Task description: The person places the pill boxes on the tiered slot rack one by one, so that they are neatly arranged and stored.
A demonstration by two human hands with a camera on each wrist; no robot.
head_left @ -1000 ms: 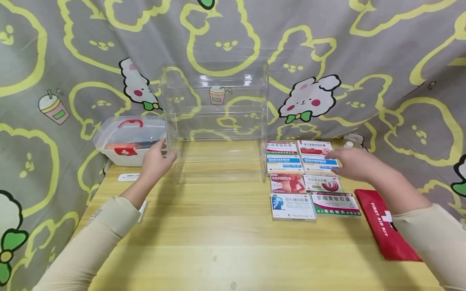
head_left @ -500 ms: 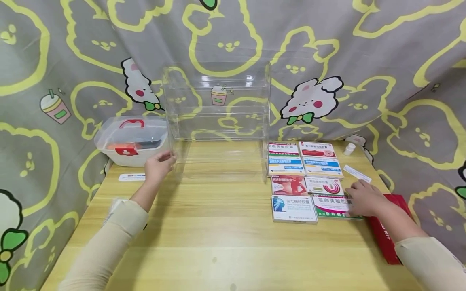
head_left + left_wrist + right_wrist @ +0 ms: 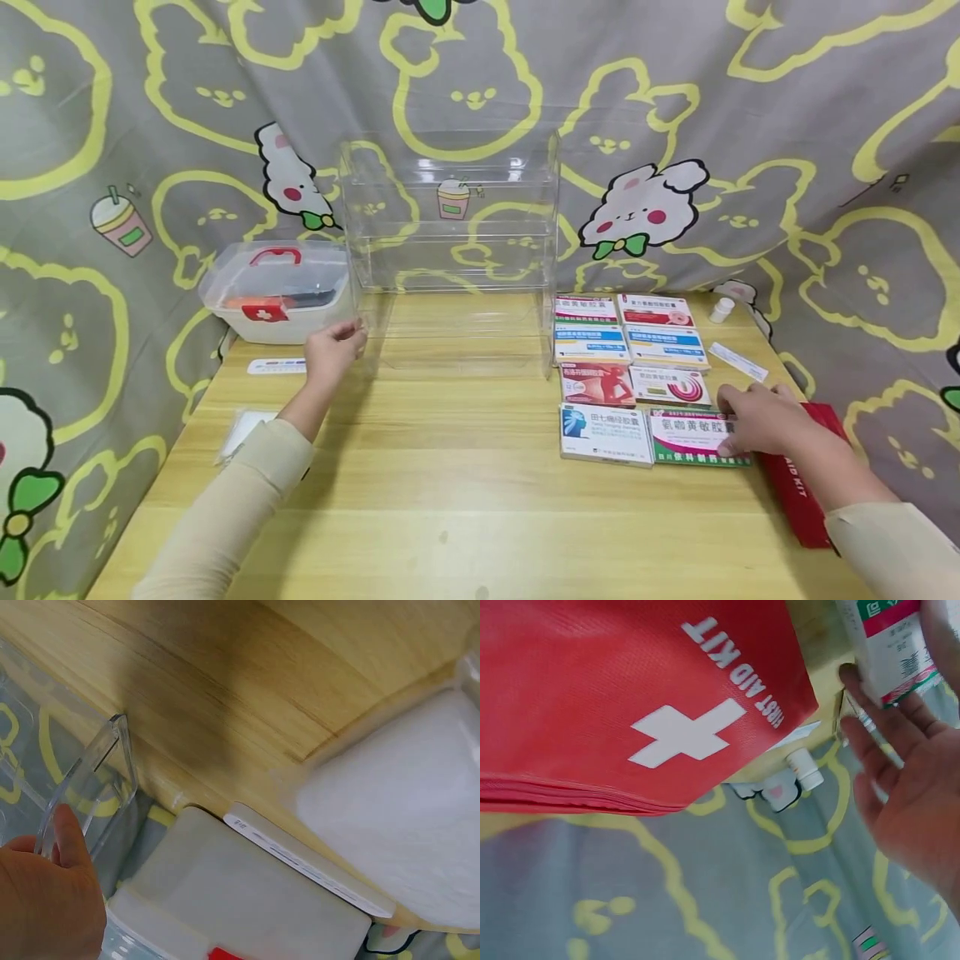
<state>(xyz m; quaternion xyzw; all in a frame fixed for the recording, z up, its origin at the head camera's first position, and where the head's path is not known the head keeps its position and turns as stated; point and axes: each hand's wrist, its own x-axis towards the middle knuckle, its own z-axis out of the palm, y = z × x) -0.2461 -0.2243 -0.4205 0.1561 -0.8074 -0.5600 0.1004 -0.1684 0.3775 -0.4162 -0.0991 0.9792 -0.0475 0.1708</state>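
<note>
A clear stepped acrylic rack (image 3: 454, 292) stands at the table's back middle. My left hand (image 3: 332, 354) pinches the front edge of its left side panel; in the left wrist view that hand (image 3: 52, 892) has a finger lying along the panel. Over at the right, my right hand (image 3: 768, 425) grips the right end of a green, white and pink medicine box (image 3: 690, 432), the nearest right one of a two-column group. In the right wrist view the box's end (image 3: 891, 649) sits between thumb and fingers. Beside it lies a white and blue medicine box (image 3: 606, 433).
Several more medicine boxes (image 3: 596, 384) lie behind. A red first aid pouch (image 3: 798, 500) is under the right forearm, with a white bottle (image 3: 722, 311) and white strip (image 3: 738, 362) beyond. At left are a lidded first aid box (image 3: 277, 317), thermometer pack (image 3: 276, 366) and white packet (image 3: 243, 433).
My right hand has come back from the rear boxes toward me and taken hold of the nearest right medicine box. My left hand has moved in against the rack's left side.
</note>
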